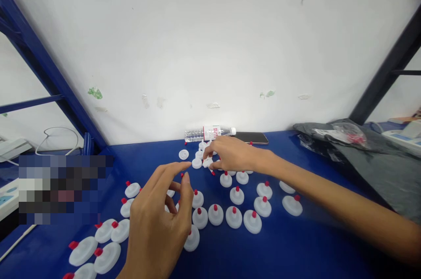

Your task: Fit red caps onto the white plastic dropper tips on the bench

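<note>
My right hand (226, 152) reaches to the far middle of the blue table, thumb and fingers closing around a white plastic piece (208, 163) at a small cluster. White round lids (196, 163) lie beside those fingertips. Nearer, my left hand (161, 213) hovers with curled fingers, thumb and index fingertips apart. A small red tip (182, 175) shows by its thumb; whether the two touch is unclear. Several white round lids with red tips (215, 215) stand about the table, some partly hidden behind the left hand. A flat white lid without a red tip (183, 154) lies left of the cluster.
Against the wall lie a clear water bottle (210, 133) and a dark phone (251, 138). Grey plastic bags (355, 160) cover the right side. Blue frame posts (49, 59) rise at the left. A power strip (8, 198) sits at the left edge, near a pixelated patch.
</note>
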`<state>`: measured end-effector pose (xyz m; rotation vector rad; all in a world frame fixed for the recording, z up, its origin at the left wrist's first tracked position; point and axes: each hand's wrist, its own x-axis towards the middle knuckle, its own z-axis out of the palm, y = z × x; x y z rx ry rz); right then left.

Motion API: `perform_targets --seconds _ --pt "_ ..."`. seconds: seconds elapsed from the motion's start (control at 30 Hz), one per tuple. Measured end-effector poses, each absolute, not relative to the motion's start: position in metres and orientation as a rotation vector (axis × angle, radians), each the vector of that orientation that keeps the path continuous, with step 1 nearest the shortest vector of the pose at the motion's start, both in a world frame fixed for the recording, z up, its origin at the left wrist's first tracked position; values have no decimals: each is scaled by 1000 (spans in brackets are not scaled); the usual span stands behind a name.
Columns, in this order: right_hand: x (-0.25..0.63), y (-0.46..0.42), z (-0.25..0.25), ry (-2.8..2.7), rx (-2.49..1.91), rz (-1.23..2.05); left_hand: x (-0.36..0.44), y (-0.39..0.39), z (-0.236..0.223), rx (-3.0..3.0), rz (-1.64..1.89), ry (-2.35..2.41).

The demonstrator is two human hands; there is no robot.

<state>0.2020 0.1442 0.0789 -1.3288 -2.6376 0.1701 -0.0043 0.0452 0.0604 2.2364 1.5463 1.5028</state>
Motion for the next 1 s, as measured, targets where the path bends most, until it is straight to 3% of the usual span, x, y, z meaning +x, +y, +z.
perform_targets --seconds 1.0 --pt "194 138 71 -2791 -1359 110 -6 47 58 2294 1452 1544"
